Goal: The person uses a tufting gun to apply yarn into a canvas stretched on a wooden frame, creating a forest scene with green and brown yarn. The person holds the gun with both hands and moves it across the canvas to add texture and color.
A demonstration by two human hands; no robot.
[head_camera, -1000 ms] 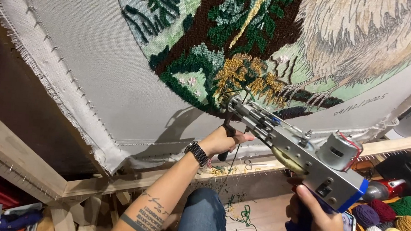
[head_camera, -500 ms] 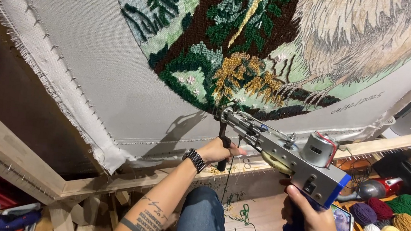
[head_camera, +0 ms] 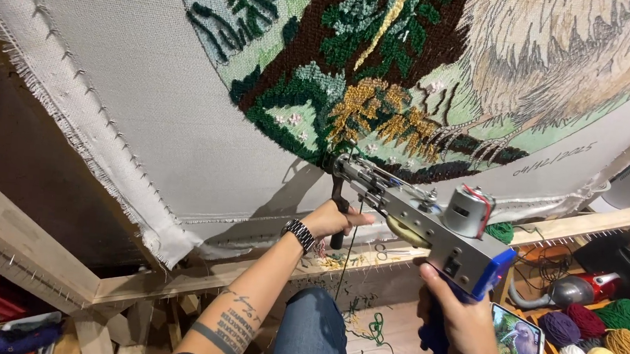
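Observation:
I hold a grey tufting gun (head_camera: pixel 424 219) with a blue rear end, its needle tip touching the white backing cloth (head_camera: pixel 148 111) at the dark green lower edge of the tufted picture (head_camera: pixel 383 77). My left hand (head_camera: pixel 334 220) grips the gun's black front handle from below. Around the blue rear grip my right hand (head_camera: pixel 465 320) is closed. A thin dark yarn strand hangs down from the gun. The picture shows green and yellow leaves, brown ground and a pale feathered shape.
The cloth is stretched on a wooden frame (head_camera: pixel 39 253) with nail strips. Balls of yarn (head_camera: pixel 609 342) lie in a crate at lower right, beside a phone (head_camera: pixel 517 346) showing a picture and a red tool (head_camera: pixel 583 288). My knee in jeans (head_camera: pixel 314 334) is below.
The gun has moved left and down along the lower edge of the tufted area, and both hands moved with it.

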